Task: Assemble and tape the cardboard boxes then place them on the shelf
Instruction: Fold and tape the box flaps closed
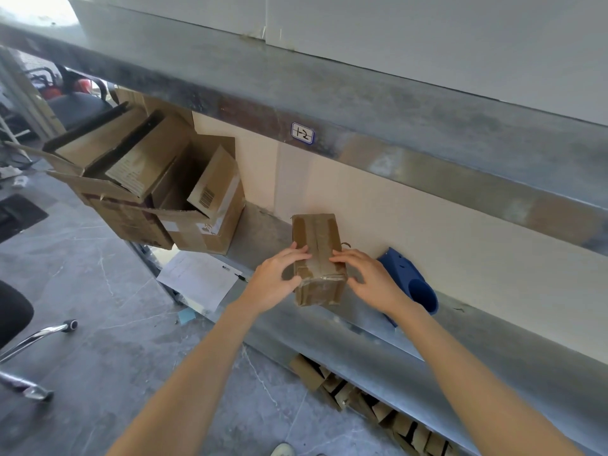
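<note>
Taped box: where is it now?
Head view, centre: the taped cardboard box sits on the metal shelf between the left hand and right hand, a blue plastic part to its right.

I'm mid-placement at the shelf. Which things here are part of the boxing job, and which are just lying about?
Job: taped cardboard box, held by left hand and right hand; metal shelf under it.
Lying about: blue plastic part, sheet of paper, pen, open cartons at left, cardboard scraps on the lower shelf.
</note>
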Tool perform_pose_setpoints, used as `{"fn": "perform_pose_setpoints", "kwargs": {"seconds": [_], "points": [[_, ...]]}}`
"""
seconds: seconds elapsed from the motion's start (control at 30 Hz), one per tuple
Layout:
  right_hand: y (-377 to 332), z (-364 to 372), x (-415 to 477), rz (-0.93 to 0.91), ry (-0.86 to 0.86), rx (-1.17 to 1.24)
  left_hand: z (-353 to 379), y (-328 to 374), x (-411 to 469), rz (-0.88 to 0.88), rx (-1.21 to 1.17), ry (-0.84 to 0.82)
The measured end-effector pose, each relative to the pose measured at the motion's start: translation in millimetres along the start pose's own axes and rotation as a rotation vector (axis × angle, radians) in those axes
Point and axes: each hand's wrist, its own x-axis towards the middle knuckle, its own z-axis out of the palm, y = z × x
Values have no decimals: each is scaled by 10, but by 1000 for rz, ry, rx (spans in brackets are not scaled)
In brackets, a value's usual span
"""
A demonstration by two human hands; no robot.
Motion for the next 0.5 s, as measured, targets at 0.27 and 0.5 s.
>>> {"fn": "perform_pose_setpoints", "kwargs": {"seconds": [0.27, 0.5], "points": [[7, 54, -7, -23, 83, 43, 68, 0, -30, 26, 5, 86], [8, 124, 35, -11, 168, 45, 178, -30, -28, 43, -7, 198]]}}
